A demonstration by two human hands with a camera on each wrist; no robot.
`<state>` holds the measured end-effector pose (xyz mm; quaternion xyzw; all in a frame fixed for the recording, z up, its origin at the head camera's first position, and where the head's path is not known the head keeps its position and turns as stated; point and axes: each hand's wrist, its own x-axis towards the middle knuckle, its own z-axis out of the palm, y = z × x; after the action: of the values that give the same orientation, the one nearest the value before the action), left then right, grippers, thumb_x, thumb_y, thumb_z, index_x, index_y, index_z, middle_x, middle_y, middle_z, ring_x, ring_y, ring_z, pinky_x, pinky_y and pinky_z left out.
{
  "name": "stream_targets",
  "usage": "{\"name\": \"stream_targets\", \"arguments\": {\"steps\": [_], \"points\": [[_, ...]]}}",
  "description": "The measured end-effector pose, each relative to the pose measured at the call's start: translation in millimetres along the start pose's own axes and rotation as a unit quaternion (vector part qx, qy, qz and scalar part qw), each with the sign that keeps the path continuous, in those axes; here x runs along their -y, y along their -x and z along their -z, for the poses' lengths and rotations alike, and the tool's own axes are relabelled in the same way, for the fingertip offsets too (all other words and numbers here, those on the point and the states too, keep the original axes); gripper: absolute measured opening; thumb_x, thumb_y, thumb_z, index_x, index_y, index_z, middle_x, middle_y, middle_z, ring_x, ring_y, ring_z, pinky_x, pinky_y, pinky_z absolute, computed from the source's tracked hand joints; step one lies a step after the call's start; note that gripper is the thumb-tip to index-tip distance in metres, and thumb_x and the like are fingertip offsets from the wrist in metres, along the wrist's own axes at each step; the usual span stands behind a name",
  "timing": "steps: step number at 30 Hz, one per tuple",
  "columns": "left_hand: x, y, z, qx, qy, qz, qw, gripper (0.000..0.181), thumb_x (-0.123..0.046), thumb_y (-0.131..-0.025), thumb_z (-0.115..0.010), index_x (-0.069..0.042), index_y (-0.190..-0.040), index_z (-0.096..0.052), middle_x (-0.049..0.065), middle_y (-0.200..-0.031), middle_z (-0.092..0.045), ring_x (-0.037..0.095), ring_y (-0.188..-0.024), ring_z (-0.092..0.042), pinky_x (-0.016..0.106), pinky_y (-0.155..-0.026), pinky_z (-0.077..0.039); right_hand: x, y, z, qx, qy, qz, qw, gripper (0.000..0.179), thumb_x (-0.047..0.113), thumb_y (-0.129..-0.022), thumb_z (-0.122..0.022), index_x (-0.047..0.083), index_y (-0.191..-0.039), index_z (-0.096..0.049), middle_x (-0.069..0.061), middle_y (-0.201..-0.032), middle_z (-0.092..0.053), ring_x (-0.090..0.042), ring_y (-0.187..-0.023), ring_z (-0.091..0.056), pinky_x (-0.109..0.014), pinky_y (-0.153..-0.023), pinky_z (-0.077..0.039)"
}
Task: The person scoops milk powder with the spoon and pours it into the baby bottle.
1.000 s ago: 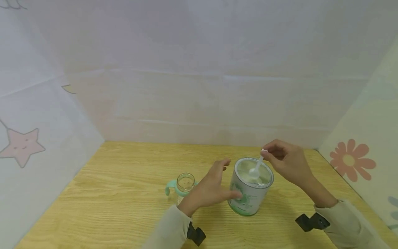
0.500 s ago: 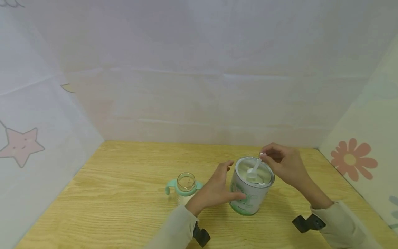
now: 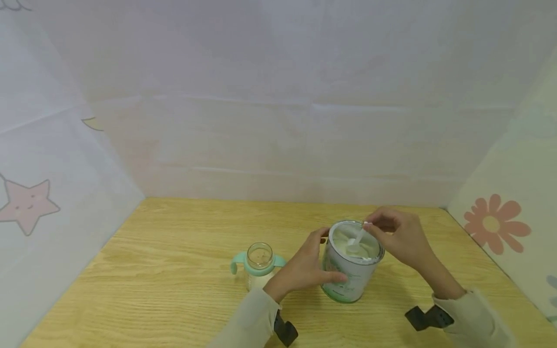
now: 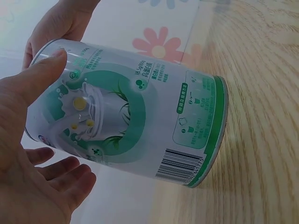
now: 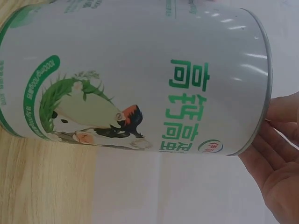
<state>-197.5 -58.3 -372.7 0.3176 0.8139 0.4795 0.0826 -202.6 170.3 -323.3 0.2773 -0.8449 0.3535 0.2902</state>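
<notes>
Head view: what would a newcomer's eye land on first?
Probably the open white-and-green can right of centre on the wooden table, where the right hand pinches a white scoop slanting down into the mouth. The left hand is spread at the can's left side, with a mint-handled bottle standing further left. After that, the big orange flower on the right-hand backdrop.

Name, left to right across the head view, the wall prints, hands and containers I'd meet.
Pink star → yellow crescent shape → bottle with green handles → left hand → open tin → right hand → reddish flower.
</notes>
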Motion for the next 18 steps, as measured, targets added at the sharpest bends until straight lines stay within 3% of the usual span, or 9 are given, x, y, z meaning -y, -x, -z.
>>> {"name": "stream_targets", "arguments": {"steps": [18], "points": [[5.0,-7.3,-3.4,0.004,-0.002,-0.008,1.0,0.095,-0.035,-0.079,-0.078,-0.017,-0.15,-0.018,0.001,-0.144,-0.039,0.015,-0.13,-0.039,0.038,-0.104,-0.041,2.3,3.1,-7.6,0.012,0.013,-0.002,0.9998,0.022,-0.012,-0.072,-0.074,0.008,-0.078,-0.067,-0.002,-0.072,-0.068,-0.001,-0.061,-0.064,-0.012,-0.057,-0.051]]}}
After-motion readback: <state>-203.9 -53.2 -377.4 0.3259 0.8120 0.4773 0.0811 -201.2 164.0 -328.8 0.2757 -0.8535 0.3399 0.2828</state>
